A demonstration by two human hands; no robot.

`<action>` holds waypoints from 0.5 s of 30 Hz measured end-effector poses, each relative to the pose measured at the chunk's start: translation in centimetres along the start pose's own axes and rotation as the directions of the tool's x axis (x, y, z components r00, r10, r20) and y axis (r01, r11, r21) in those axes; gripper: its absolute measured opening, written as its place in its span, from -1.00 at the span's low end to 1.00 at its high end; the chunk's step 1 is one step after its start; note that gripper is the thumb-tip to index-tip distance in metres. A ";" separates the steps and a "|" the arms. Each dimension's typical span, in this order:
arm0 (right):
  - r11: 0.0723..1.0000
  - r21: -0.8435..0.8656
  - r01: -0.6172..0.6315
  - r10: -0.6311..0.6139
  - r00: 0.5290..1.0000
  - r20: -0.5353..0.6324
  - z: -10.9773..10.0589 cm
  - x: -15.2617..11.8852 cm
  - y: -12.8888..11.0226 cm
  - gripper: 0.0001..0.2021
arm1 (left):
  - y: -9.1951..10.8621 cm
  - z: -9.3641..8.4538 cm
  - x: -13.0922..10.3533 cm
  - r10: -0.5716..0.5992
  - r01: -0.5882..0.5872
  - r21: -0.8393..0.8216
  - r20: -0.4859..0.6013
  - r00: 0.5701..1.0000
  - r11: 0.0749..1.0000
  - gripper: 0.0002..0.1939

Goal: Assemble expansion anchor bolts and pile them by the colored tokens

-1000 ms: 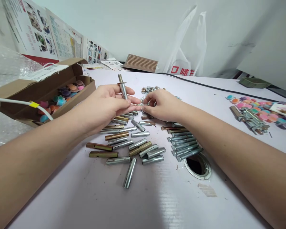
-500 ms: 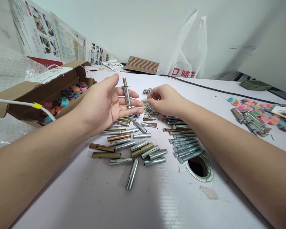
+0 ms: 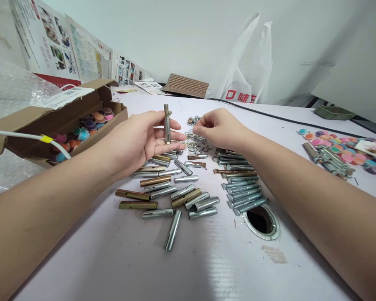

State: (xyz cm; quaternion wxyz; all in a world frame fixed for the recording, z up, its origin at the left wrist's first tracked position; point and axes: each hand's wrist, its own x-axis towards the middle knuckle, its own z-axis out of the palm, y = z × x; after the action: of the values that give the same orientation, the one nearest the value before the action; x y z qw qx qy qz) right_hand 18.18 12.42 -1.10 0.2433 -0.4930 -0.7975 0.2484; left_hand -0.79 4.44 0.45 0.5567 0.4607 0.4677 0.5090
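Note:
An expansion bolt (image 3: 167,127) with a sleeve and washer stands nearly upright against the fingers of my left hand (image 3: 144,136), its threaded end up and my thumb beside the washer. My right hand (image 3: 217,127) is pinched over the far part of a pile of washers (image 3: 192,145) and nuts (image 3: 192,120); whatever its fingertips hold is hidden. Loose metal sleeves (image 3: 172,230), silver and brass-coloured, lie spread below my left hand. Beneath my right forearm, bolts (image 3: 249,205) lie side by side in a column.
A round hole (image 3: 261,221) with a metal rim opens in the table near the bolts. At the left is an open cardboard box (image 3: 119,115) of coloured caps. More caps (image 3: 347,156) and assembled bolts (image 3: 327,161) lie right, with a black cable (image 3: 269,113) behind.
My left thumb has come in against the bolt, which now stands more upright. My right hand has stayed at the nuts and washers, shifting only slightly.

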 end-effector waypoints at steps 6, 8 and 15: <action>0.920 0.382 0.090 -0.061 0.994 -0.088 -1.3 -0.7 -2.2 -0.83 | 0.0 0.2 -0.1 -0.019 0.019 0.019 0.008 1.000 1.000 -0.84; 0.895 0.427 0.130 -0.104 0.991 -0.084 -1.3 -1.1 -2.9 -0.83 | 0.2 0.4 -0.2 -0.046 0.046 0.029 0.009 0.999 0.999 -0.81; 0.914 0.395 0.091 -0.101 0.995 0.004 -1.4 -2.1 -4.1 -0.69 | 0.1 0.0 -0.2 -0.076 0.064 0.194 0.057 0.995 0.979 -0.84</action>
State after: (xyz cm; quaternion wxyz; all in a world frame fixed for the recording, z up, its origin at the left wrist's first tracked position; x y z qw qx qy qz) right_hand 17.17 9.08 2.28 0.3396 -0.3911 -0.7572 0.3978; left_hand -0.83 4.22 0.52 0.5420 0.5114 0.5125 0.4267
